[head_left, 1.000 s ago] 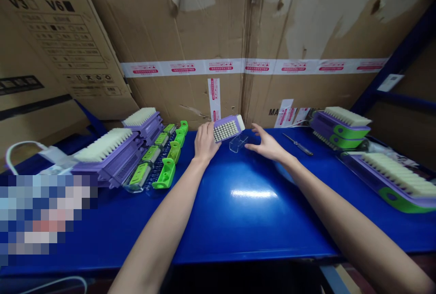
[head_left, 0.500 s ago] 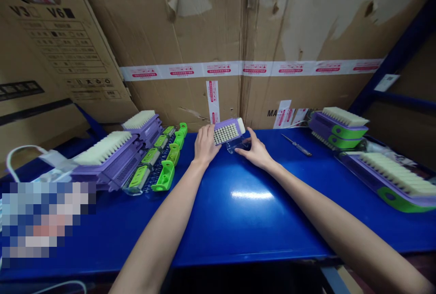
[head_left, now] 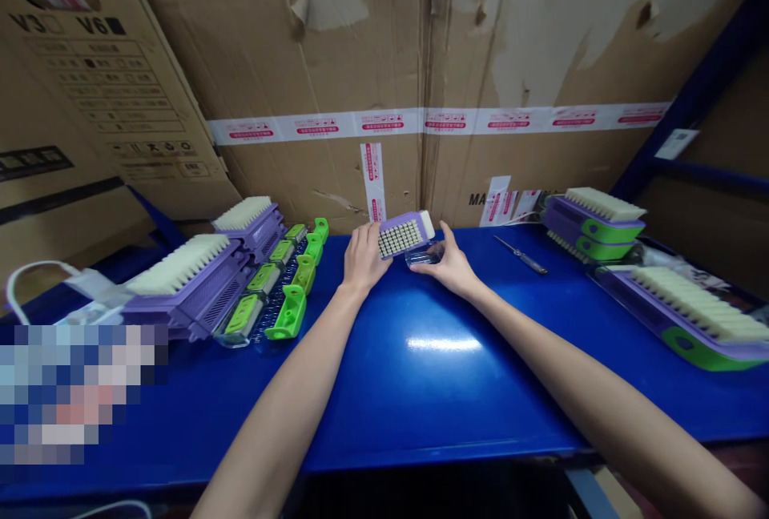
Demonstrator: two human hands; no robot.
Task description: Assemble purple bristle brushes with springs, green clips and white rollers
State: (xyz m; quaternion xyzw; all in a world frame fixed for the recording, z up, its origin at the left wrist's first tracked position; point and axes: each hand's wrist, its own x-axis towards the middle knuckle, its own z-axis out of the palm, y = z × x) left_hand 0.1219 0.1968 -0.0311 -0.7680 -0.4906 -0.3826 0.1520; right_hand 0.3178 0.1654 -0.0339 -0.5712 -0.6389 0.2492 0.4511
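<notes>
My left hand [head_left: 363, 258] is closed around one end of a purple brush body [head_left: 401, 236], holding it tilted above the table. Rows of pale pegs or bristle ends face me, and a cream edge shows at its right end. My right hand [head_left: 449, 264] grips a small clear plastic piece [head_left: 420, 256] between thumb and fingers, just below and right of the purple body. Whether the clear piece touches the body I cannot tell. My right index finger points up, off the clear piece.
At left stand purple bristled brush bodies [head_left: 198, 287], a row of green-topped blocks [head_left: 246, 312], clear parts and bright green end pieces [head_left: 289, 312]. Finished-looking purple-green brushes [head_left: 697, 315] lie at right. A screwdriver [head_left: 521, 255] rests on the blue table [head_left: 444, 399]. Cardboard [head_left: 324, 46] stands behind.
The clear piece has turned in my right hand and moved slightly right, nearer my palm. My left hand still holds the purple body almost unmoved. The view has shifted slightly.
</notes>
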